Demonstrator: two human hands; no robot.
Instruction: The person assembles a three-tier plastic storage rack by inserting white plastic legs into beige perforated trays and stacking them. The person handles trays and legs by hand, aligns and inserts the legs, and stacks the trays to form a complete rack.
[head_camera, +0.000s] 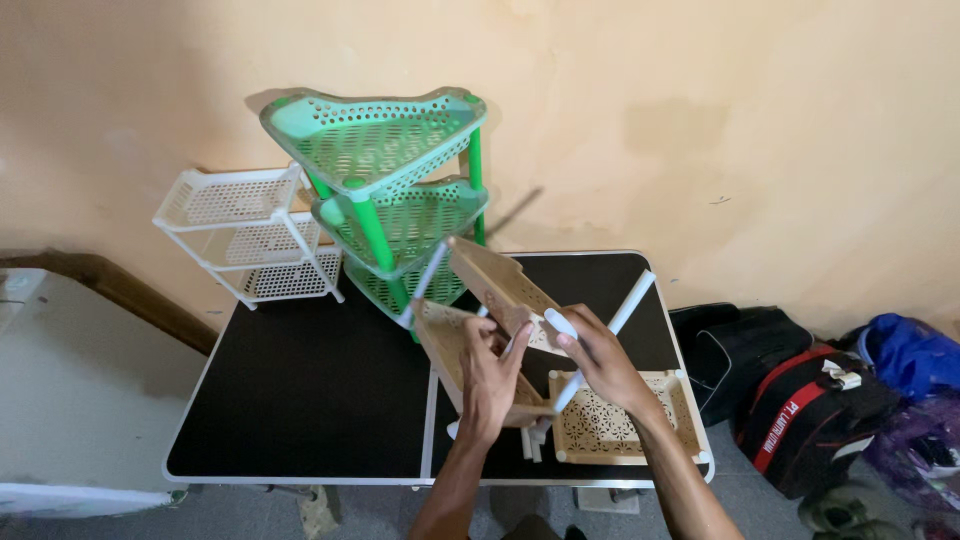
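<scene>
left hand (487, 380) and right hand (600, 362) both grip the tan rack (490, 300); it looks light, stiff, brittle plastic, best held by its tray rims beside the white poles (605, 335).

free: black table (300, 390) left half | blocked: green rack (395, 190), white rack (245, 235) behind; beige tray (610, 415) right

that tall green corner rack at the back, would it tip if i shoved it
Probably. The green three-tier rack stands tall on thin poles over a narrow base, so a push near the top could topple it. Its perforated plastic trays look light, so it would likely slide easily on the black table.
</scene>
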